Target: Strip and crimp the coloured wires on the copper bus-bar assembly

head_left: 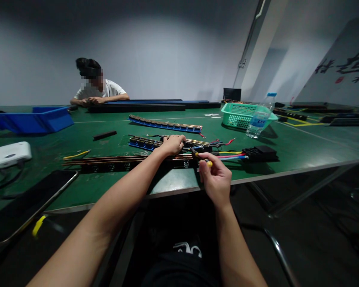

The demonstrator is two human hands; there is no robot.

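My left hand (175, 144) reaches across the table with its fingers curled down on a black strip with brass-coloured rails (197, 141); its fingertips are partly hidden. My right hand (215, 175) is closed round a slim tool with a yellow-and-black handle (208, 163). The tool's dark tip points at the wires beside my left hand; its exact kind is unclear. Nearer me lies a long black bar with copper rails (113, 161). Coloured wires run from its right end to a black connector block (261, 153). A blue-edged strip (142, 143) lies left of my left hand.
Another railed strip (164, 124) lies farther back. A green basket (236, 115) and a water bottle (259, 121) stand right. At left are a blue bin (37, 120), a white box (12, 154) and a phone (32, 199). Across the table sits a person (107, 88) beside long black bars (143, 107).
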